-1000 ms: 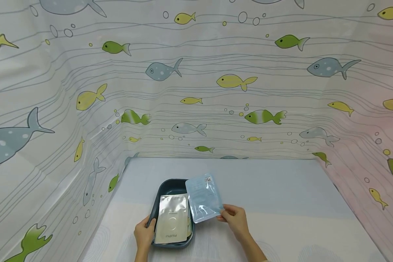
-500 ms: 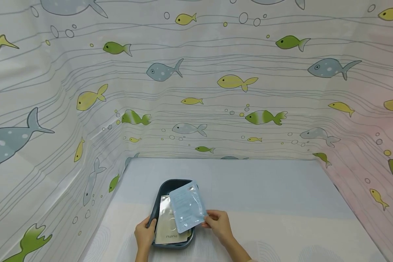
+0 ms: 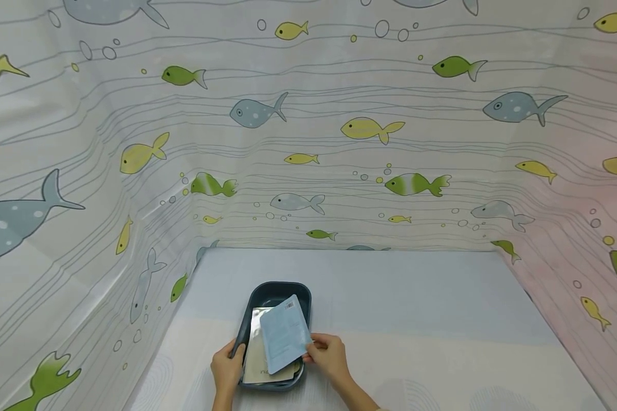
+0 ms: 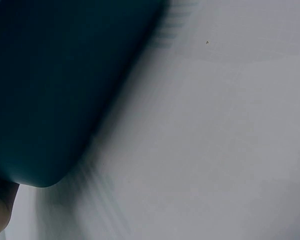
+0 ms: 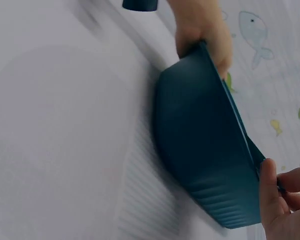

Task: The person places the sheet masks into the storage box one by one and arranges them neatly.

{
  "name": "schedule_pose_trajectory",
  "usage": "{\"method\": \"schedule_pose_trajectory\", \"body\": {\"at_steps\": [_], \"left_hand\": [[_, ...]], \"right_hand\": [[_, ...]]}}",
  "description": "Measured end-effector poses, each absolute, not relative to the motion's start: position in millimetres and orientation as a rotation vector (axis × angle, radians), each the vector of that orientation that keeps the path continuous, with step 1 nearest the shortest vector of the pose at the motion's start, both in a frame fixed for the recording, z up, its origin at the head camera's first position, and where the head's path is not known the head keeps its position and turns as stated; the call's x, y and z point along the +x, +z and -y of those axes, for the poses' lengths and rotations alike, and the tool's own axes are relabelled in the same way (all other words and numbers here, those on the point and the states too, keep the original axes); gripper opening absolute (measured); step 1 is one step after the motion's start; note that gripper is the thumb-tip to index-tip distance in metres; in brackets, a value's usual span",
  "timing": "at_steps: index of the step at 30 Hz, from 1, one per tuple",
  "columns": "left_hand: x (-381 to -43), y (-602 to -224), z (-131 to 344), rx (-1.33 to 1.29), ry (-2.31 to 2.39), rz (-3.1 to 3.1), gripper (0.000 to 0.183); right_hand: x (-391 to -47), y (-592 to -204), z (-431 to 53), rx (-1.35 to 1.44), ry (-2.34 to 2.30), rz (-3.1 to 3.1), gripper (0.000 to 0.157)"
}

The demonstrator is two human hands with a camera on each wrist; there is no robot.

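Observation:
A dark teal plastic bin (image 3: 272, 291) stands near the front of the table. My left hand (image 3: 226, 368) grips its left rim, thumb over the edge. Inside lies a silver-beige foil packet (image 3: 254, 365) with printed letters, partly covered. My right hand (image 3: 326, 354) pinches the lower right corner of a light blue flat packet (image 3: 285, 334), which sits slanted over the silver one within the bin's outline. In the right wrist view, the right thumb and fingers (image 5: 285, 200) are right at the bin's rim; the bin's outer wall (image 5: 200, 125) hides most of the packet.
The bin rests on a pale table cover (image 3: 416, 308) with a faint pattern. Behind and at both sides rise fish-printed sheets (image 3: 334, 188). A small dark cylinder (image 5: 140, 4) shows at the top of the right wrist view.
My right hand has carried the light blue packet leftward and toward me, from the bin's right side to over the silver packet. The left hand and bin have stayed put.

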State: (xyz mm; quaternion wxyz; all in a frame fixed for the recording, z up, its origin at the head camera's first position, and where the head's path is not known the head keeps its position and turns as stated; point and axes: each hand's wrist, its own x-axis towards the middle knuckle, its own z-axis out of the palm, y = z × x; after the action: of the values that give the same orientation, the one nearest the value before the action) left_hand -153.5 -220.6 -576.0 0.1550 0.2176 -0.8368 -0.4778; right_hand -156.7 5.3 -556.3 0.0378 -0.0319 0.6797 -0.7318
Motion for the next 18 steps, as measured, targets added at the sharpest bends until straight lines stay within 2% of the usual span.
{"method": "schedule_pose_trajectory", "body": {"at_steps": [11,18], "left_hand": [[-151,-575,221,0.618,-1.378,2.396,0.031],[-152,-575,221,0.622,-1.383,2.399,0.031]], "right_hand": [[-149,-555,8,-0.311,-2.115,-2.346,0.024],[-146,-563,10,-0.578,-1.792,-2.755,0.027]]}}
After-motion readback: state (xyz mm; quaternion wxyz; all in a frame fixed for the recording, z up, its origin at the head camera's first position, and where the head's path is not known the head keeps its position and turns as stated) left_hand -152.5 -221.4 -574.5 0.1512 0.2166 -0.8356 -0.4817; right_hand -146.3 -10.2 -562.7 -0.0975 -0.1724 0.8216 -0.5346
